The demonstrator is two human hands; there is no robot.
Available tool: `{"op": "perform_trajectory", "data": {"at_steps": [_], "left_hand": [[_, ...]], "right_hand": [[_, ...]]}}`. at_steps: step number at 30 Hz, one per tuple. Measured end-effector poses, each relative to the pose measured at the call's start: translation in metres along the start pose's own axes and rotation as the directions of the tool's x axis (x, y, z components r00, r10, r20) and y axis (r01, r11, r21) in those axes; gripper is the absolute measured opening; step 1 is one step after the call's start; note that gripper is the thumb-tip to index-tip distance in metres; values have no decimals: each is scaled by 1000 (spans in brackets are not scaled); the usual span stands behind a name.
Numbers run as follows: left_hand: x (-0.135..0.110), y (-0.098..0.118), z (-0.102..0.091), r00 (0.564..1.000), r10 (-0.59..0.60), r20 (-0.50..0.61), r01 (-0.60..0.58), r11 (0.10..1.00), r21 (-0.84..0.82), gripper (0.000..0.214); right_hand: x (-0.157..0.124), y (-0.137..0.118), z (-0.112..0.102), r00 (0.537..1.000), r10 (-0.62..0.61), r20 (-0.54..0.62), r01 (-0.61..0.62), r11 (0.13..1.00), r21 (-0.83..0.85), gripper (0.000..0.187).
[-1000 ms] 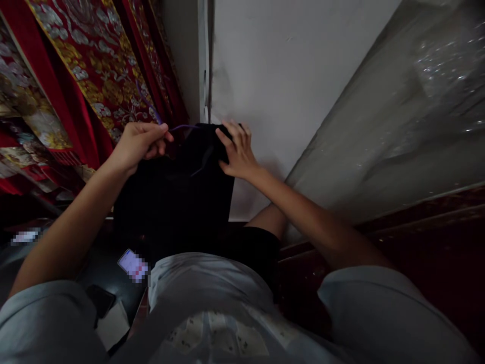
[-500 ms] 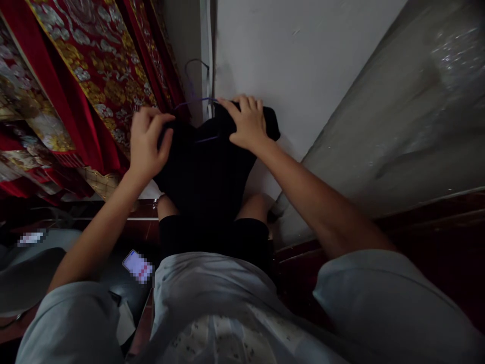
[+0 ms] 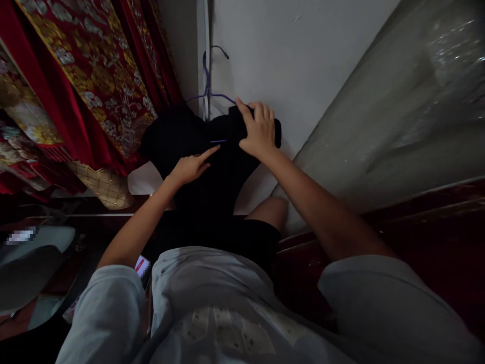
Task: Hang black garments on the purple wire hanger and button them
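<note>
- While the right hand lies spread over one shoulder of the black garment, its grip on the cloth cannot be told.
- Garment: on purple hanger, before pale panel.
- Left hand: index finger extended toward neckline, others curled; hold unclear.
- Shirt: chest print, too dim to read.
- Phone: lit, screen text illegible.

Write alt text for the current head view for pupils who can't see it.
A right hand lies on a black garment on a purple hanger; the left hand extends its index finger. Red embroidered cloth hangs at picture left.
</note>
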State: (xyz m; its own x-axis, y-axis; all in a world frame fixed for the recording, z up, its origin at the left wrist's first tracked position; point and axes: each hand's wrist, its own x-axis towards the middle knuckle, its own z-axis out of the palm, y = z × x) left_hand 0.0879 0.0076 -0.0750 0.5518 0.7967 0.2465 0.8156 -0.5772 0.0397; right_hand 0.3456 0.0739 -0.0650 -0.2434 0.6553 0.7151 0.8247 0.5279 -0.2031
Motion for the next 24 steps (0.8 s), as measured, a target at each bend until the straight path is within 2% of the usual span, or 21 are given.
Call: {"op": "perform_trajectory", "data": {"at_steps": [3, 5, 7, 9, 11, 14, 16, 18, 20, 22, 23, 24], "left_hand": [[2, 0, 15, 1000, -19, 5, 19, 1000, -24, 66], [7, -5, 27, 994, -108, -4, 107, 994, -35, 66], [14, -12, 41, 977, -214, -10, 213, 975, -69, 64], [20, -19, 56, 955, -294, -37, 287, 947, -144, 62], [22, -26, 72, 936, -337, -99, 304, 919, -250, 53], [12, -33, 87, 906, -343, -247, 225, 886, -405, 28], [-1, -33, 91, 871, -330, -365, 140, 877, -459, 14], [-15, -29, 92, 805, -346, -481, 73, 863, -499, 22], [-27, -20, 94, 706, -425, -567, 36, 821, -570, 35], [-34, -5, 103, 578, -544, -608, -23, 735, -678, 39], [-36, 4, 110, 504, -610, -611, -70, 676, -733, 36], [-38, 14, 119, 432, -676, -597, -127, 609, -783, 29]], "right_hand": [[-2, 5, -1, 1000, -14, 24, 13, 1000, 23, 91], [-10, 1, 2, 1000, -9, 16, 8, 999, 33, 94], [-28, -11, 14, 1000, 2, 8, -2, 999, 40, 96], [-55, -31, 38, 999, -10, 31, 8, 997, 73, 96], [-83, -52, 71, 998, -33, 61, 24, 989, 148, 93], [-111, -76, 123, 998, 41, 57, -58, 943, 328, 86], [-118, -85, 147, 980, 176, 90, -197, 872, 447, 72], [-118, -88, 156, 952, 275, 134, -305, 814, 494, 53], [-117, -89, 154, 954, 264, 139, -298, 808, 508, 35], [-117, -91, 145, 965, 251, 75, -250, 797, 549, 23], [-118, -92, 140, 954, 297, 27, -257, 772, 581, 19], [-120, -94, 136, 925, 378, -22, -285, 732, 618, 15]]}}
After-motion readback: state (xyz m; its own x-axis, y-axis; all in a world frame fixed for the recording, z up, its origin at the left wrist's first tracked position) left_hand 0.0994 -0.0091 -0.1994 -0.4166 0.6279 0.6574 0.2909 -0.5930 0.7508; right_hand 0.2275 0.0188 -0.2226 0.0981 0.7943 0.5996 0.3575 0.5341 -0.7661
